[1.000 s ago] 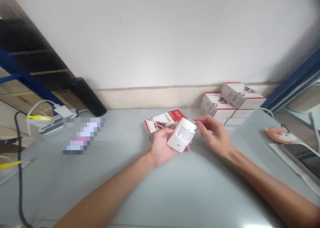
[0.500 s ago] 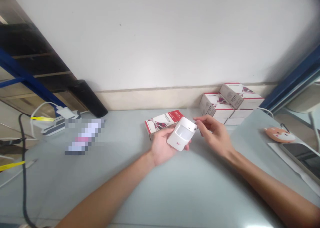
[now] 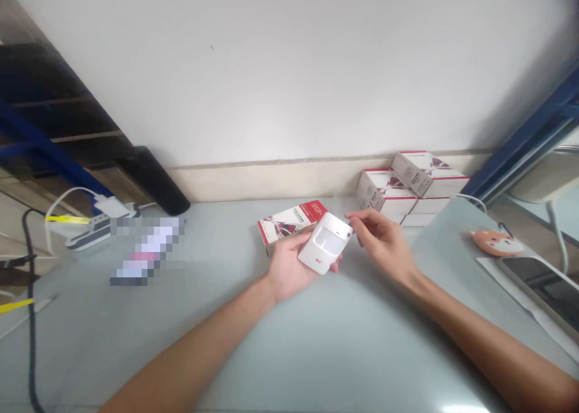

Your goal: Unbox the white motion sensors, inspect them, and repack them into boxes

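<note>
A pale desk point(image 3: 362, 340) carries a red-and-white carton point(image 3: 289, 222), stacked cartons point(image 3: 398, 187), an orange fox toy point(image 3: 496, 243).

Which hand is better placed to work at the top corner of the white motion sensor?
Probably the right hand: its fingertips are at the upper corner of the white motion sensor, and it holds nothing else. The left hand is under the sensor, supporting it in the palm.

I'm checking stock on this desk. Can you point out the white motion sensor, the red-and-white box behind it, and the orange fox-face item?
White plastic motion sensor point(image 3: 324, 242): head view, on its front lens window.
Red-and-white cardboard box point(image 3: 289, 223): head view, on its top face.
Orange fox-face ornament point(image 3: 496, 243): head view, on its face.
</note>
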A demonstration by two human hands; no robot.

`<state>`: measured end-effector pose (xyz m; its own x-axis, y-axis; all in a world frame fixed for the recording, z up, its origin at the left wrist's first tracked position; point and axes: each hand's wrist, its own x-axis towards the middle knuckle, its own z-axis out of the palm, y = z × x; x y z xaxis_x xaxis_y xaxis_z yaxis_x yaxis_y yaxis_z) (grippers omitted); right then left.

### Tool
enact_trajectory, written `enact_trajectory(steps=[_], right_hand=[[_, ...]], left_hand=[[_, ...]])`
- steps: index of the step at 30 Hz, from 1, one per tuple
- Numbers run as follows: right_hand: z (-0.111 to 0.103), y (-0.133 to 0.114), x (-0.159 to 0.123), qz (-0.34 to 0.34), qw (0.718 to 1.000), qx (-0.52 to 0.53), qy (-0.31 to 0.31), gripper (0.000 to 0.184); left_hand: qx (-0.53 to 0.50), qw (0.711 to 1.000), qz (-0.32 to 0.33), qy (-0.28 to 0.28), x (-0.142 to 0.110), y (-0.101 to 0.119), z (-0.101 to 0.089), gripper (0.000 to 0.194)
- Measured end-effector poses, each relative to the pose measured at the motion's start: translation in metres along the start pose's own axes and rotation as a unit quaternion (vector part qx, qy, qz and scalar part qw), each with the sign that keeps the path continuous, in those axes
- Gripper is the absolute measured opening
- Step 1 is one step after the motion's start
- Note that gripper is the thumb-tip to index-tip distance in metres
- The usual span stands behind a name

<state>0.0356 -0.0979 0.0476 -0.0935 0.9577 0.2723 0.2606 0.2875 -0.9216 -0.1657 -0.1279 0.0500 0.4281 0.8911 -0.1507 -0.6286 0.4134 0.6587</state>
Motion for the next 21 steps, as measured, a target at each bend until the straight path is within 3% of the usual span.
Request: enact_trajectory(steps=[6,9,11,14,17,21], right_hand=[[-0.001,-0.002,0.002,0.008,1.0,0.027,-0.003,0.036],[0.001,-0.007,0.001,0.03,0.995,0.075,-0.054,0.042],[0.003,-0.009,-0.001,0.048,0.986,0.121,-0.104,0.056],[0.007,-0.012,-0.004,0.065,0.971,0.174,-0.153,0.076],[0.005,-0.014,-0.004,0.066,0.966,0.187,-0.168,0.076],[-0.001,-0.017,-0.001,0.04,0.968,0.182,-0.167,0.072]], left_hand=[[0.005,1.0,0.003,0.0,-0.001,0.001,0.002,0.034],[-0.004,1.0,0.012,-0.003,-0.001,0.001,0.003,0.033],[0.01,0.999,0.037,-0.006,-0.002,0.002,0.005,0.035],[0.101,0.992,0.081,-0.009,-0.004,0.001,0.008,0.043],[0.236,0.963,0.128,0.028,-0.01,0.0,0.01,0.049],[0.412,0.878,0.227,0.088,-0.016,0.007,0.011,0.039]])
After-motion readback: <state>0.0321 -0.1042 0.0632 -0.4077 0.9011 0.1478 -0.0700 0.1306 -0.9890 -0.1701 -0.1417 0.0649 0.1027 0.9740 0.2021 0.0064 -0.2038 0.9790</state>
